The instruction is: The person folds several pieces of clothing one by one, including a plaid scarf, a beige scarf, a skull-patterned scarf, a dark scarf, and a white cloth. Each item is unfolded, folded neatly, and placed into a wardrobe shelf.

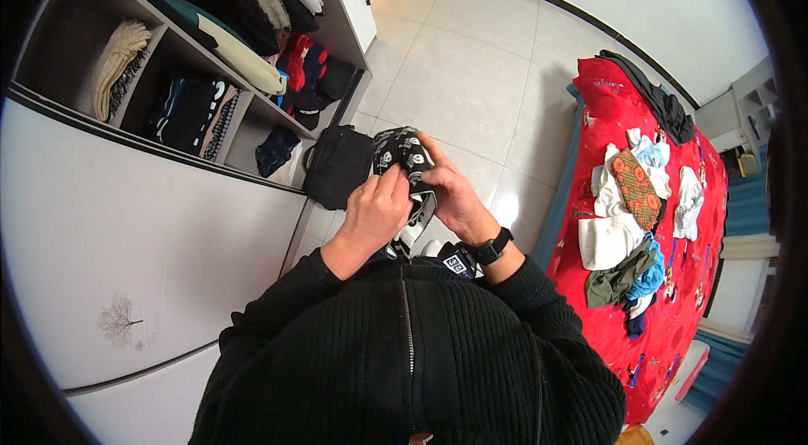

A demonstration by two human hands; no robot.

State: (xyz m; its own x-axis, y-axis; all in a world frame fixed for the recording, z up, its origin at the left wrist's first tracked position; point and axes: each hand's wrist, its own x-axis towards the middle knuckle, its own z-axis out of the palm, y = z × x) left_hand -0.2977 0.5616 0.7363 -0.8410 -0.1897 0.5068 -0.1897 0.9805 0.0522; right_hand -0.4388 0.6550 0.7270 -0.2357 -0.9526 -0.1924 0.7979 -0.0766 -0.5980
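Observation:
Both hands hold a folded or rolled black cloth item with a white skull-like pattern (401,145) and a pale edge, in front of my body. My left hand (379,208) presses its fingers on the near left side of the cloth. My right hand (456,195), with a black watch (492,247) on the wrist, grips the right side between thumb and fingers. Just left of the cloth, a black fabric bag (339,166) stands against the wardrobe's edge. Whether the cloth is a garment I cannot tell.
An open wardrobe (161,25) on the left holds hanging coats and folded clothes in compartments; its white sliding door (139,211) is nearer. On the right, a bed with a red cover (587,154) bears scattered clothes, among them a white knitted piece (609,241). Tiled floor (467,72) lies between.

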